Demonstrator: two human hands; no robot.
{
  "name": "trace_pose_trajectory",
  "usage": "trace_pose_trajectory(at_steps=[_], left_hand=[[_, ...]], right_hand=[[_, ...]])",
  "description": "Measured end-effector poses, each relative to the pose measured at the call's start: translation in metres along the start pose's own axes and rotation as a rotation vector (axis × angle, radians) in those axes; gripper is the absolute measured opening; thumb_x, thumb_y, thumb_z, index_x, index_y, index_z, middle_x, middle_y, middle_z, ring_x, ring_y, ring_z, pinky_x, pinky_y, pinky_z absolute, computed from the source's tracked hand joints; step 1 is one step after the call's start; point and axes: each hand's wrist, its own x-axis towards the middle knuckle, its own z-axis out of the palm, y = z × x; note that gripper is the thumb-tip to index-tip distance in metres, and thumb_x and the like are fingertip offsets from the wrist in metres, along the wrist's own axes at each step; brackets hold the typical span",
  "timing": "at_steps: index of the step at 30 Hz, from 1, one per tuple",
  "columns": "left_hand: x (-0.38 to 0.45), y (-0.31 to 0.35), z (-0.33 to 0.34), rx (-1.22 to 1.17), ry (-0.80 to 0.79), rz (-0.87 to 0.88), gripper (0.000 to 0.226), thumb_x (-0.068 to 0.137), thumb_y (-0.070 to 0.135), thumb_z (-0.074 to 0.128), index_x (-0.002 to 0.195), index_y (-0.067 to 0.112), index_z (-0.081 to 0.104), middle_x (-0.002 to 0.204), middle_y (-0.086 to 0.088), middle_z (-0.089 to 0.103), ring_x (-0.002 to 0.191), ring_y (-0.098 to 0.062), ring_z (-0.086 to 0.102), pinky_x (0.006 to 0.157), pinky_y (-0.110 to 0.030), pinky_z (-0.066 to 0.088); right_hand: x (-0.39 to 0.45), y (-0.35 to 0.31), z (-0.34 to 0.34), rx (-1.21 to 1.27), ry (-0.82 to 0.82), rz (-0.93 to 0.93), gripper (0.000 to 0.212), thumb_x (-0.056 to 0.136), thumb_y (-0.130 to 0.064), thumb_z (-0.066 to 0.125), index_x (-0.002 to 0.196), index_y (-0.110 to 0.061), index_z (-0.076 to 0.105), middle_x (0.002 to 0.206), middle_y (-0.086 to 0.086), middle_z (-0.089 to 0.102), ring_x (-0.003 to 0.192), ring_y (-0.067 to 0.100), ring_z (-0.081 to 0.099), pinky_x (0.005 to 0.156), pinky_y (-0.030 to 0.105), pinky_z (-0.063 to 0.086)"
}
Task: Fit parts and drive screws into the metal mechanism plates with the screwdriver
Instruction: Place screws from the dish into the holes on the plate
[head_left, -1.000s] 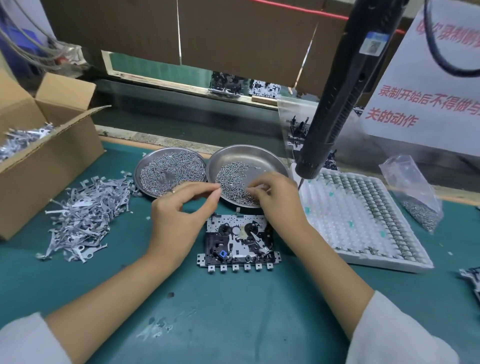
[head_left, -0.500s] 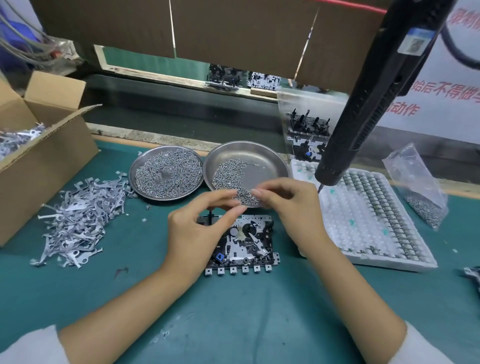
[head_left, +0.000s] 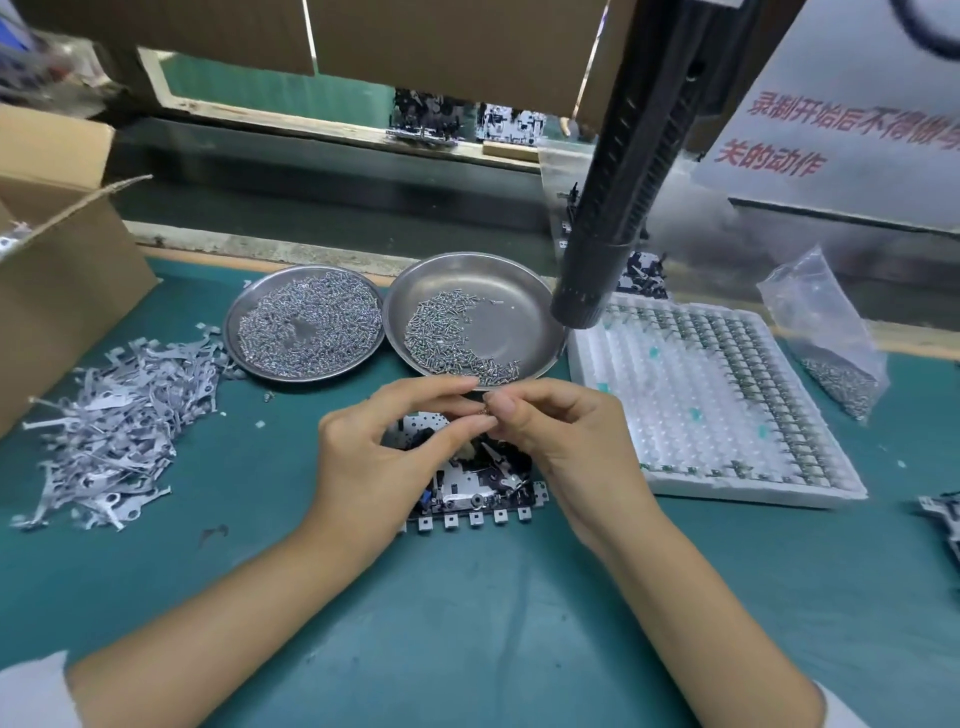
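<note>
A metal mechanism plate (head_left: 475, 496) with black parts lies on the green mat, partly hidden under both hands. My left hand (head_left: 384, 457) and my right hand (head_left: 563, 441) meet just above it, fingertips pinching a tiny screw (head_left: 487, 411) between them. The black electric screwdriver (head_left: 618, 197) hangs from above at the right, its tip over the rim of the right steel dish (head_left: 519, 306), with no hand on it. That dish holds a crescent of screws; the left steel dish (head_left: 304, 325) is full of screws.
A heap of stamped metal levers (head_left: 114, 415) lies at the left beside an open cardboard box (head_left: 57, 260). A white tray (head_left: 711, 400) of small parts sits at the right, with a plastic bag of screws (head_left: 831, 343) beyond it. Another plate (head_left: 943, 514) shows at the right edge.
Both hands drew back from the right dish toward me and came together over the mechanism plate. The hanging screwdriver swung across the view.
</note>
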Motion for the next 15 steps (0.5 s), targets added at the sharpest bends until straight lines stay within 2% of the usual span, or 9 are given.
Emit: trace_pose_trajectory(at_steps=[3, 7, 9, 12, 15], left_hand=[[0.0, 0.0, 0.0, -0.002, -0.002, 0.013, 0.034, 0.069, 0.027, 0.078, 0.102, 0.032, 0.07, 0.085, 0.017, 0.073, 0.083, -0.006, 0.07, 0.083, -0.028, 0.055], [-0.001, -0.001, -0.001, 0.013, -0.016, 0.051, 0.026, 0.069, 0.023, 0.078, 0.093, 0.032, 0.072, 0.086, 0.016, 0.073, 0.083, -0.008, 0.07, 0.081, -0.034, 0.056], [-0.001, 0.0, 0.0, 0.033, -0.023, 0.072, 0.032, 0.069, 0.024, 0.079, 0.098, 0.032, 0.07, 0.087, 0.019, 0.072, 0.084, -0.007, 0.069, 0.082, -0.032, 0.055], [-0.002, 0.0, -0.001, 0.051, -0.06, 0.131, 0.024, 0.071, 0.028, 0.076, 0.094, 0.032, 0.071, 0.085, 0.02, 0.072, 0.083, -0.006, 0.068, 0.082, -0.026, 0.052], [-0.003, -0.002, -0.001, 0.079, -0.106, 0.196, 0.024, 0.075, 0.027, 0.077, 0.098, 0.028, 0.071, 0.088, 0.022, 0.069, 0.082, -0.006, 0.067, 0.079, -0.023, 0.051]], right_hand=[[-0.001, -0.001, -0.001, -0.011, -0.008, -0.003, 0.015, 0.063, -0.024, 0.076, 0.074, -0.013, 0.076, 0.076, 0.01, 0.073, 0.074, 0.021, 0.069, 0.07, 0.024, 0.053], [-0.002, -0.002, -0.003, -0.044, -0.051, 0.019, 0.019, 0.061, -0.027, 0.078, 0.075, -0.013, 0.076, 0.082, 0.014, 0.073, 0.08, 0.025, 0.068, 0.076, 0.03, 0.056], [-0.002, -0.006, -0.006, -0.041, -0.089, 0.069, 0.022, 0.059, -0.027, 0.079, 0.075, -0.011, 0.076, 0.086, 0.017, 0.073, 0.083, 0.027, 0.068, 0.08, 0.032, 0.056], [-0.001, -0.01, -0.011, -0.03, -0.189, 0.152, 0.014, 0.06, -0.021, 0.078, 0.071, -0.012, 0.076, 0.081, 0.012, 0.074, 0.083, 0.024, 0.068, 0.087, 0.033, 0.055], [-0.001, -0.013, -0.013, -0.026, -0.241, 0.213, 0.006, 0.059, -0.015, 0.076, 0.065, -0.015, 0.073, 0.074, 0.008, 0.071, 0.079, 0.022, 0.067, 0.083, 0.029, 0.054]])
